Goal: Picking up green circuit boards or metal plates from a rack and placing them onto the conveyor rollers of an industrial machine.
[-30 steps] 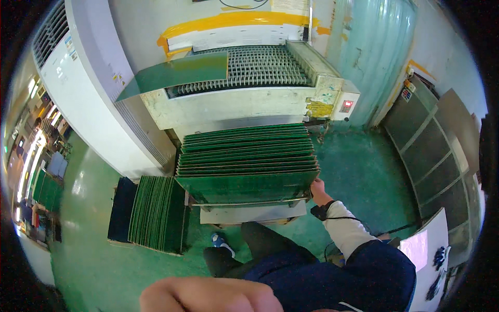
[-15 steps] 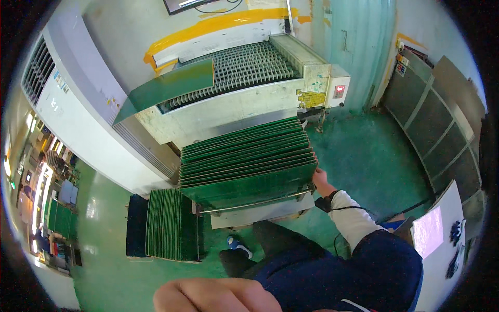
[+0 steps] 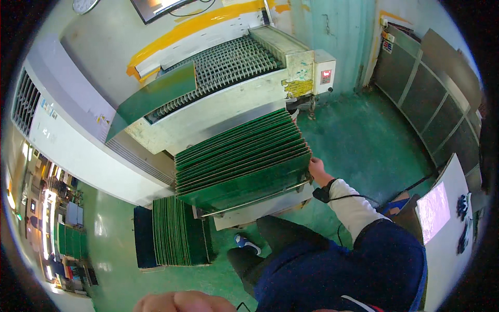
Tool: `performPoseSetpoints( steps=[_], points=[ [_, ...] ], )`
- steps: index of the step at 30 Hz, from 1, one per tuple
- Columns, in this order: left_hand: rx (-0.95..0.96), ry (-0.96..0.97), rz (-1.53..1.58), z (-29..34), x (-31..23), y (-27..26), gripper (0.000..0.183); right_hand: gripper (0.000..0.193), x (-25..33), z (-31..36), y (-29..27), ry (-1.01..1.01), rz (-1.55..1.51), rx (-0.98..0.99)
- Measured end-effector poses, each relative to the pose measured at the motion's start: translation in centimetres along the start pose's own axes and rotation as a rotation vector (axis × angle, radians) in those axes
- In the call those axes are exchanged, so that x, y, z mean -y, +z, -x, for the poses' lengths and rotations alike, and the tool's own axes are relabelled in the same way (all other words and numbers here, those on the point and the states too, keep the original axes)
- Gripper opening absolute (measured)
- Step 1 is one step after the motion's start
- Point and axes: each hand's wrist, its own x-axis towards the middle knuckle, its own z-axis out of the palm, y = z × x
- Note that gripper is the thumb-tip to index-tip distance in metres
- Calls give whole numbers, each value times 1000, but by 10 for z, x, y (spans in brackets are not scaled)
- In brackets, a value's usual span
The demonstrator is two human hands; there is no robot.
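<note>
A rack holds several upright green panels in a close row; the nearest green panel [image 3: 249, 182] faces me. My right hand [image 3: 318, 169] is at that panel's right edge, its fingers closed around the edge near the upper corner. A dark device with a cable is strapped at the right wrist. Close to the camera at the lower edge, my left hand [image 3: 184, 302] shows only curled fingers and knuckles, and whatever it may hold is out of sight. The rack's metal front bar [image 3: 257, 199] runs below the panels.
Behind the rack stands a roller conveyor machine [image 3: 223, 73] with a green board [image 3: 150, 101] lying across its left end. More green panels [image 3: 174, 231] stand on the floor at left, beside a tall white cabinet unit [image 3: 88, 145]. Gloves [image 3: 462, 223] lie on a white surface at right.
The view has turned slightly, shifting the machine and rack up and left in the picture. My left hand has sunk lower at the bottom edge. The right hand stays on the panel's edge.
</note>
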Motion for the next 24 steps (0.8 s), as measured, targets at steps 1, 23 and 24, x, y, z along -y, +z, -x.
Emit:
performPoseSetpoints(
  steps=[1,23,24],
  points=[
    [-125,29,-46,1,-1,9,25,30,6,3,-2,10,27,4],
    [354,42,11,-9,4,-91,14,22,21,15,9,81,-142,104],
    [439,45,3,-12,9,-102,14,18,23,15,11,56,-168,83]
  ],
)
